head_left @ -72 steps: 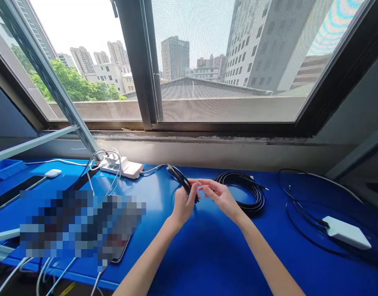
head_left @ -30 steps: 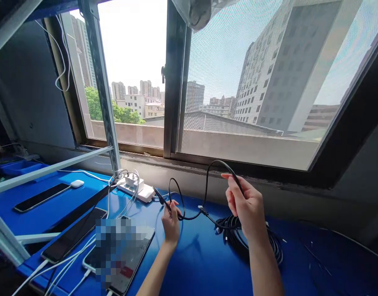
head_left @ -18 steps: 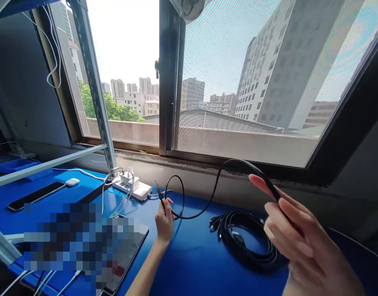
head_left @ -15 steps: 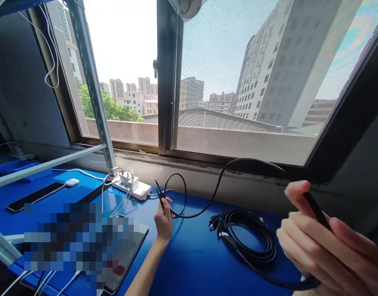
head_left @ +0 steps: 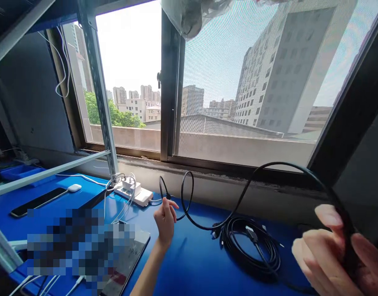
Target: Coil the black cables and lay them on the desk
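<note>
A long black cable [head_left: 269,166] arches between my two hands above the blue table [head_left: 195,263]. My left hand [head_left: 164,220] pinches one end of it near the table's middle, with small loops standing up beside the fingers. My right hand [head_left: 337,255], close to the camera at the lower right, is closed around the other stretch of the cable. A coil of black cables [head_left: 253,246] lies on the table between my hands.
A white power strip [head_left: 134,193] with chargers and white leads sits at the back left. Phones [head_left: 36,201] lie on the left side, one by a white puck [head_left: 74,188]. A metal shelf post [head_left: 99,90] and the window frame [head_left: 169,82] rise behind.
My right hand has pulled the cable farther right and toward the camera, so the arch has widened. My left hand has kept its pinch in place on the other end.
</note>
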A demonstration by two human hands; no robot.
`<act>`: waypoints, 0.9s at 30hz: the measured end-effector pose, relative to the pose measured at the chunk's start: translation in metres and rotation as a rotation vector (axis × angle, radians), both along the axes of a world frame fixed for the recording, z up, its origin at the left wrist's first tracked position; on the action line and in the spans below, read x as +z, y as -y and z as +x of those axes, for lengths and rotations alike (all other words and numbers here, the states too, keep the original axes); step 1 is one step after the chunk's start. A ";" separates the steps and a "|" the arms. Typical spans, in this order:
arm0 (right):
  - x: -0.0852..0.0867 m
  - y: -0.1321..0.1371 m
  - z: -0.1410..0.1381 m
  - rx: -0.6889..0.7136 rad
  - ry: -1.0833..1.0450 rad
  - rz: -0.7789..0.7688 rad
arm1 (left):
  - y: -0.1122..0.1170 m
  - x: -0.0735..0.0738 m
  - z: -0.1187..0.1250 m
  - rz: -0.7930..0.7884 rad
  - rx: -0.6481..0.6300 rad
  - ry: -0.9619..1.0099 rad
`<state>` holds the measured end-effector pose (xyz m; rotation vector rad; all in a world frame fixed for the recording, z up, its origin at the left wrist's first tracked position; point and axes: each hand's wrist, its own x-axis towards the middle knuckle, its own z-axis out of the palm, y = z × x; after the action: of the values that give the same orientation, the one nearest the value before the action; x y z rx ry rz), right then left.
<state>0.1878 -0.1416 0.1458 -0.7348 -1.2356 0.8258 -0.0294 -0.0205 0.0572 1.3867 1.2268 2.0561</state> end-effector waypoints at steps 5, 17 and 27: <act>0.003 -0.002 -0.012 -0.226 0.146 -0.084 | 0.010 0.050 0.015 0.068 -0.061 0.046; 0.021 -0.005 -0.058 -0.548 0.226 0.045 | 0.049 0.112 0.017 -0.187 -0.548 0.060; 0.014 -0.037 -0.059 -0.351 0.609 0.108 | 0.035 0.104 0.024 -0.348 -0.751 -0.010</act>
<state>0.1287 -0.1051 0.1595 -1.1232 -1.6091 0.2413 -0.0056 -0.0556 0.1610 1.3962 0.8247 1.2586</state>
